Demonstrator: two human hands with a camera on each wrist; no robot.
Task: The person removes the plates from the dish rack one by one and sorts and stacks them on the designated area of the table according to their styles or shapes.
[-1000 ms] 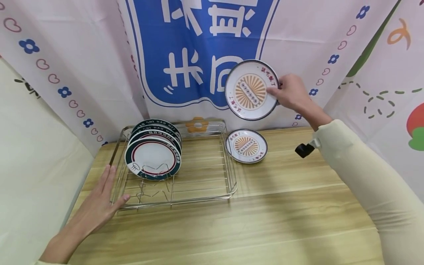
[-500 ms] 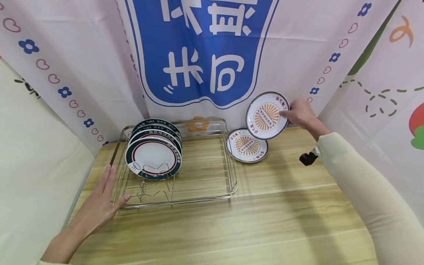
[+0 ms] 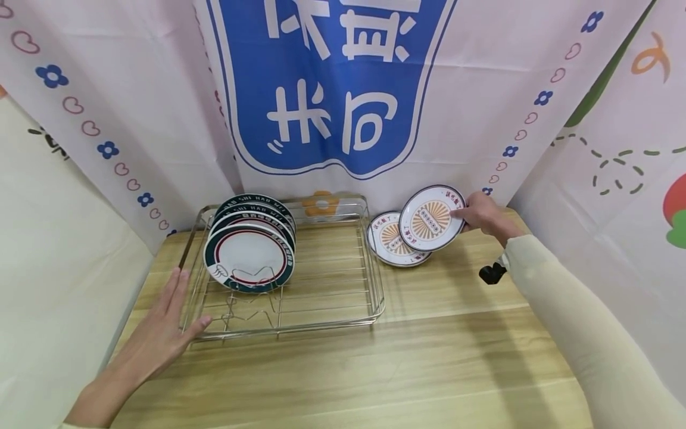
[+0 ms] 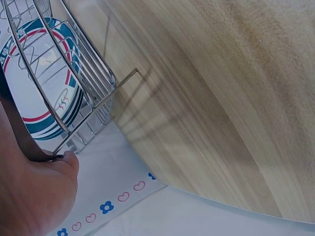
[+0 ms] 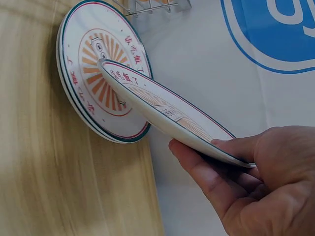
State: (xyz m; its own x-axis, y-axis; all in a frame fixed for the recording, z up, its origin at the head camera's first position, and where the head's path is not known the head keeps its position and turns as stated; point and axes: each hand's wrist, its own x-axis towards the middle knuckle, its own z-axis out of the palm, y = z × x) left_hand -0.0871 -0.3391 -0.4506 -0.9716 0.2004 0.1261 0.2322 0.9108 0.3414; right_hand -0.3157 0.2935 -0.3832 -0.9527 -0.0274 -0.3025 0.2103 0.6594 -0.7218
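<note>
My right hand (image 3: 482,214) pinches the right edge of a white plate (image 3: 431,217), thumb on its face and fingers beneath. This plate has an orange sunburst print and tilts above matching stacked plates (image 3: 383,229) on the table. In the right wrist view, the held plate (image 5: 167,113) overlaps the stack (image 5: 93,64); whether they touch is unclear. My left hand (image 3: 152,339), fingers straight and thumb spread, rests against the front left corner of a wire dish rack (image 3: 327,325). Several green-rimmed plates (image 3: 249,256) lean upright in the rack's left part.
The wooden table (image 3: 343,381) stretches in front of the rack and to its right. A printed cloth (image 3: 471,89) hangs along the back, close behind the rack and the stacked plates. A black device (image 3: 492,274) is fixed at the right wrist.
My right hand has lowered the sunburst plate from in front of the hanging cloth down over the stack, first shifting right. The left hand and the rack have stayed in place.
</note>
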